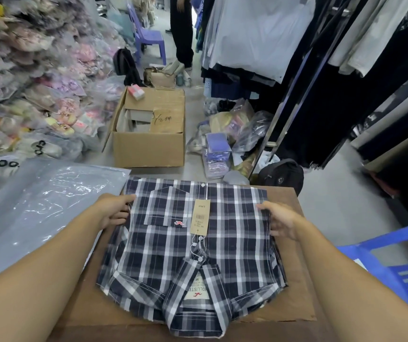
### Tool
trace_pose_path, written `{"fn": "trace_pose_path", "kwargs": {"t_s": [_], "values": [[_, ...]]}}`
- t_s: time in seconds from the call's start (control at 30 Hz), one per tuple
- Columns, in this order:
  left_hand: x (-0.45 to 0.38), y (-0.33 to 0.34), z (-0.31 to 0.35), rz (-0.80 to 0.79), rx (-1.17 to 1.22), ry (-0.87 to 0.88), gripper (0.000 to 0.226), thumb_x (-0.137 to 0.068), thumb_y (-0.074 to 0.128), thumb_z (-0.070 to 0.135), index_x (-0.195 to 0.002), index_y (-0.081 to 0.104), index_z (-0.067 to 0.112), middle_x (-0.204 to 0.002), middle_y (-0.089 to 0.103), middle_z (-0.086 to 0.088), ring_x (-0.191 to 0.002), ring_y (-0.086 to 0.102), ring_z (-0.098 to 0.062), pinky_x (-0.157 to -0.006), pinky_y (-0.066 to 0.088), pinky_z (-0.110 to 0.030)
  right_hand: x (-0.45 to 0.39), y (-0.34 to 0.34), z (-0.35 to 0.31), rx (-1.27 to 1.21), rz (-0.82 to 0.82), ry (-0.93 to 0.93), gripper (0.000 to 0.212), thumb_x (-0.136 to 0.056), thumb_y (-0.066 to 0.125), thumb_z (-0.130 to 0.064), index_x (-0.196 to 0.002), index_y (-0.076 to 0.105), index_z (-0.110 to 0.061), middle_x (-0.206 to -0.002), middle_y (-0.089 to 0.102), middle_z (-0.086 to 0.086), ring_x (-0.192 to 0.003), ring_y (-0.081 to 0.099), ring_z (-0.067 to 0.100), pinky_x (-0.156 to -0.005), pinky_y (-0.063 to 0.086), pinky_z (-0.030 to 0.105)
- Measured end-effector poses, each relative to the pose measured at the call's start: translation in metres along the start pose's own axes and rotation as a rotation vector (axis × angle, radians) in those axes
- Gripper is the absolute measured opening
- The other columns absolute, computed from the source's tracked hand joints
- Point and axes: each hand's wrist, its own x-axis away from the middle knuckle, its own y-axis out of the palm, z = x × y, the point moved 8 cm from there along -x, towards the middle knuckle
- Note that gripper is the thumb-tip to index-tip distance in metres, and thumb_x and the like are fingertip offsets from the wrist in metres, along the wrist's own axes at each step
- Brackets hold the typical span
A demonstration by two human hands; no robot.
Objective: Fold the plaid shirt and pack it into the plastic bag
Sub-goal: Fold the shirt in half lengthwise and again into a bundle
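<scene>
The navy and white plaid shirt lies folded into a rectangle on a brown cardboard surface, collar nearest me, front up, with a tan price tag on its placket. My left hand grips the shirt's left edge near the far corner, thumb on top. On the opposite side, my right hand holds the right edge. The clear plastic bag lies flat to the left of the shirt, apart from both hands.
An open cardboard box stands on the floor beyond the shirt. Bagged goods pile up at left. Clothes hang on a rack at right. A blue plastic chair sits close right. A person stands at the back.
</scene>
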Motion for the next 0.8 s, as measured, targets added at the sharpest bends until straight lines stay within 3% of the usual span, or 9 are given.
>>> {"fn": "trace_pose_path", "kwargs": {"t_s": [0.07,0.17,0.3,0.37,0.5,0.57,0.63,0.7,0.8], "values": [[-0.006,0.003,-0.001,-0.003,0.049,-0.005,0.053,-0.090,0.072,0.024,-0.132,0.054,-0.003,-0.130,0.060,-0.018,-0.115,0.061,-0.032,-0.091,0.054,-0.039,-0.004,0.001,-0.001,-0.010,0.052,-0.013,0.023,-0.088,0.064,-0.015,-0.110,0.070,-0.012,-0.103,0.076,0.010,-0.092,0.070,0.025,-0.082,0.057,0.040],[-0.015,0.003,0.002,0.002,0.080,0.000,0.045,-0.089,0.073,0.012,-0.129,0.059,0.000,-0.124,0.067,-0.014,-0.113,0.064,-0.029,-0.082,0.053,-0.034,-0.007,0.002,-0.006,-0.070,0.060,-0.041,0.014,-0.086,0.057,-0.005,-0.096,0.066,-0.008,-0.097,0.072,0.012,-0.081,0.064,0.024,-0.068,0.049,0.035],[-0.014,0.014,0.026,-0.161,0.347,0.051,0.019,-0.095,0.061,0.012,-0.114,0.065,0.012,-0.116,0.071,-0.008,-0.105,0.065,-0.023,-0.103,0.046,-0.042,-0.022,0.000,-0.024,-0.370,-0.004,-0.170,0.009,-0.093,0.057,-0.002,-0.095,0.064,-0.008,-0.103,0.074,0.014,-0.094,0.070,0.028,-0.086,0.055,0.044],[-0.018,0.015,0.031,-0.147,0.409,0.090,0.024,-0.097,0.060,0.016,-0.121,0.063,0.011,-0.118,0.072,-0.009,-0.103,0.066,-0.024,-0.099,0.048,-0.043,-0.033,0.001,-0.023,-0.353,0.018,-0.163,0.012,-0.097,0.061,-0.014,-0.108,0.067,-0.012,-0.111,0.076,0.010,-0.105,0.070,0.028,-0.098,0.052,0.052],[-0.027,0.022,0.016,-0.044,0.223,0.072,0.034,-0.095,0.065,0.030,-0.121,0.063,0.007,-0.108,0.073,-0.010,-0.093,0.068,-0.022,-0.081,0.050,-0.034,-0.045,0.008,-0.010,-0.164,0.048,-0.061,0.026,-0.097,0.063,-0.035,-0.116,0.064,-0.017,-0.111,0.074,0.004,-0.106,0.068,0.024,-0.101,0.050,0.051],[-0.031,0.020,0.013,0.009,0.026,0.078,0.050,-0.091,0.069,0.037,-0.129,0.058,0.007,-0.115,0.071,-0.010,-0.102,0.067,-0.028,-0.090,0.053,-0.042,-0.046,0.005,-0.006,-0.125,0.025,-0.017,0.027,-0.096,0.064,-0.029,-0.117,0.065,-0.013,-0.108,0.075,0.005,-0.100,0.070,0.024,-0.090,0.056,0.045],[-0.030,0.021,0.008,-0.084,-0.130,0.014,0.066,-0.086,0.073,0.045,-0.137,0.050,0.011,-0.137,0.060,-0.010,-0.122,0.057,-0.032,-0.105,0.046,-0.049,-0.043,0.006,0.002,-0.003,-0.115,0.081,0.030,-0.091,0.064,-0.022,-0.119,0.065,-0.011,-0.101,0.076,0.005,-0.086,0.073,0.022,-0.077,0.059,0.040],[-0.025,0.026,-0.002,-0.328,-0.174,-0.169,0.090,-0.072,0.077,0.064,-0.143,0.044,0.018,-0.147,0.051,-0.011,-0.131,0.050,-0.036,-0.106,0.043,-0.053,-0.034,0.008,0.017,0.190,-0.299,0.226,0.042,-0.085,0.068,-0.025,-0.124,0.060,-0.012,-0.106,0.073,0.009,-0.084,0.074,0.027,-0.080,0.060,0.041],[-0.014,0.015,0.006,-0.356,-0.321,-0.253,0.090,-0.070,0.068,0.077,-0.126,0.049,0.008,-0.119,0.068,-0.020,-0.105,0.066,-0.035,-0.090,0.055,-0.049,-0.034,-0.004,0.023,0.226,-0.342,0.299,0.058,-0.079,0.076,-0.046,-0.126,0.059,-0.016,-0.122,0.069,0.017,-0.098,0.072,0.035,-0.081,0.061,0.044]]}}
